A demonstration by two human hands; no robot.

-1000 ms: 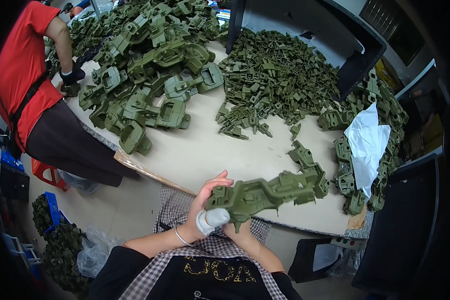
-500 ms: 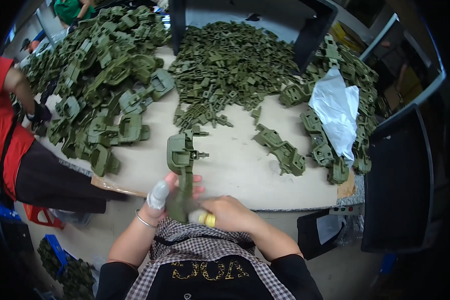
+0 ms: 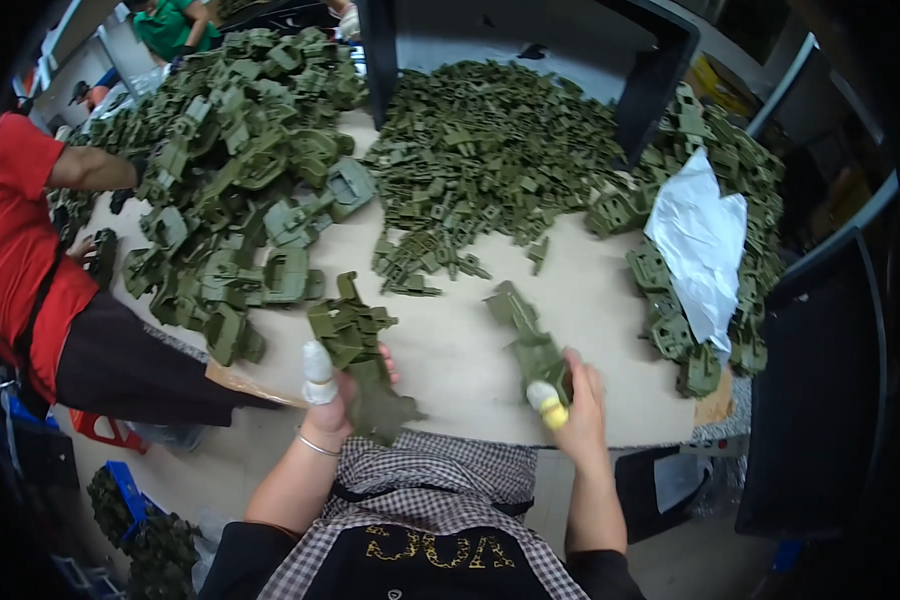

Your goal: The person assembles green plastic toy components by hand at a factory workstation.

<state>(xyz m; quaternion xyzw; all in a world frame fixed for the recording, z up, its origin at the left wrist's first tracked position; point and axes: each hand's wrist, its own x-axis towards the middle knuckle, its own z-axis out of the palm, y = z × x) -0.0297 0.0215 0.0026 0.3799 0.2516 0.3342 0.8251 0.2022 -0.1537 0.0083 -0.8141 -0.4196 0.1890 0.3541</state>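
My left hand (image 3: 330, 405), its thumb wrapped in white, grips a long olive-green moulded part (image 3: 345, 332) over the table's near edge. The part is tilted, with its blurred lower end by my apron. My right hand (image 3: 584, 420), its thumb wrapped in white and yellow, is closed around the near end of a second olive-green part (image 3: 532, 340). That part slants away to the far left and is slightly blurred. Bare tabletop (image 3: 450, 365) lies between the two parts. The fingers under each part are mostly hidden.
Larger green parts form a heap (image 3: 240, 160) at left; small pieces form a pile (image 3: 490, 140) at the back. White plastic sheeting (image 3: 705, 240) covers parts at right. A person in a red shirt (image 3: 30, 220) works at the left. A black panel (image 3: 820, 390) stands at right.
My right hand has left the left-hand part, reached right and taken hold of the part that lay on the table. The left-hand part has turned and tilted. The whole view has shifted slightly.
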